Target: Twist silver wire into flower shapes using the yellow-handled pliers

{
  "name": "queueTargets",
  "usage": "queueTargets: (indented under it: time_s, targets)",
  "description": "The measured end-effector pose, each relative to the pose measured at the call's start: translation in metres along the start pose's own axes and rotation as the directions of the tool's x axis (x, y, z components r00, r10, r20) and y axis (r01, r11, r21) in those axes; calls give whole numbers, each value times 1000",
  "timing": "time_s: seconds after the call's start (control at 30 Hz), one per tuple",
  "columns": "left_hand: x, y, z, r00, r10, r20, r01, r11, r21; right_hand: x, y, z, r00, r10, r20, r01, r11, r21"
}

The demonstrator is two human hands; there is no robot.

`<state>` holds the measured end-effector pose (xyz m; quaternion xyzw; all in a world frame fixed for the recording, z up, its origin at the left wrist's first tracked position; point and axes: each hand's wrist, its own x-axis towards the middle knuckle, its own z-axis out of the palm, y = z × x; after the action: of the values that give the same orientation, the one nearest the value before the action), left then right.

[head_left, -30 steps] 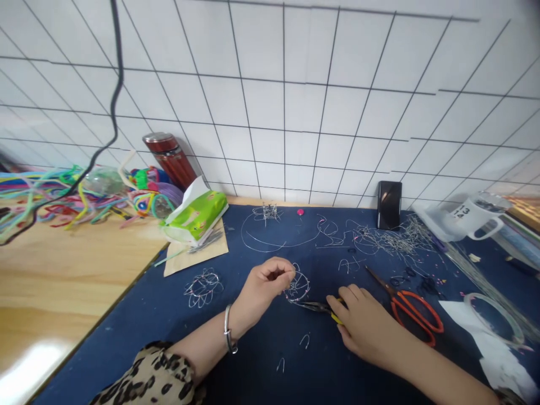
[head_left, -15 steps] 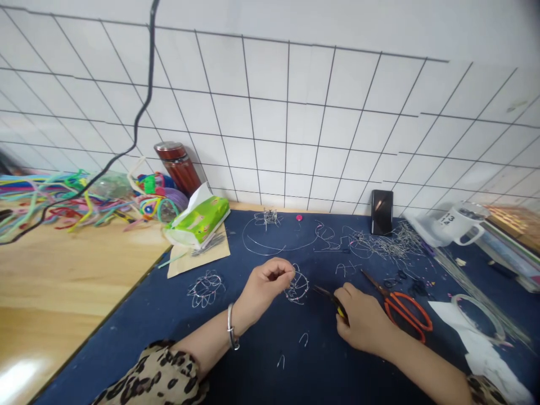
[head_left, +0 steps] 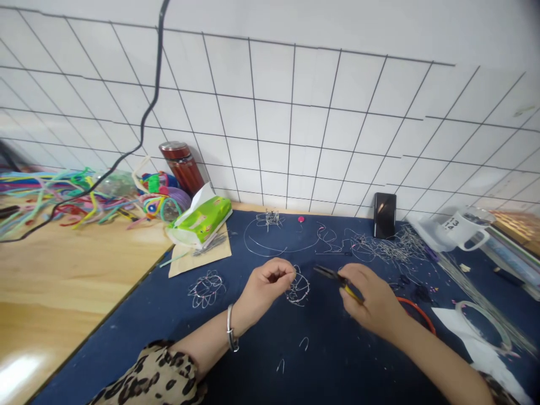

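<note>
My left hand (head_left: 270, 281) is closed in a pinch on the edge of a round wire ornament (head_left: 298, 288), a ring of thin silvery wire loops with small pinkish spots. My right hand (head_left: 369, 295) is wrapped round the yellow handles of a pair of pliers (head_left: 333, 275), whose dark jaws point left toward the ornament, apart from it. Whether the jaws are parted is hard to see. A similar wire ornament (head_left: 207, 288) lies on the dark blue mat left of my left forearm. Two short bent wire pieces (head_left: 304, 342) rest on the mat nearer to me.
Orange-handled scissors (head_left: 417, 310) lie partly hidden behind my right forearm. Farther back are tangled wire (head_left: 390, 243), a black phone (head_left: 385, 216) propped on the wall and a white mug (head_left: 464, 228). A green tissue pack (head_left: 202, 220) and a red-brown flask (head_left: 183, 169) stand left.
My right hand has risen slightly away from me with the pliers, now covering most of the scissors. My left hand keeps its pinch on the ornament. The view has shifted slightly.
</note>
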<state>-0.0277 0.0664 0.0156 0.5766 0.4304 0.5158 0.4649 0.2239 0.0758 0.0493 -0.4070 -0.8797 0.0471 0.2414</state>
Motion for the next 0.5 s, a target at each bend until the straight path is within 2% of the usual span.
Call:
queueTargets:
  time_s: [0.07,0.23,0.5]
  targets:
    - [0,2,-1,1000,12,4,-12,1000,6,16,3,-2,999,-10,47,12,1000,-25]
    - [2,8,-4,998,38,41,-38,999,-3,46,-1,1,990,-133,46,130,989,65]
    - [8,8,-5,998,25,64,-26,999,19,55,8,2,976,-206,74,189,963,194]
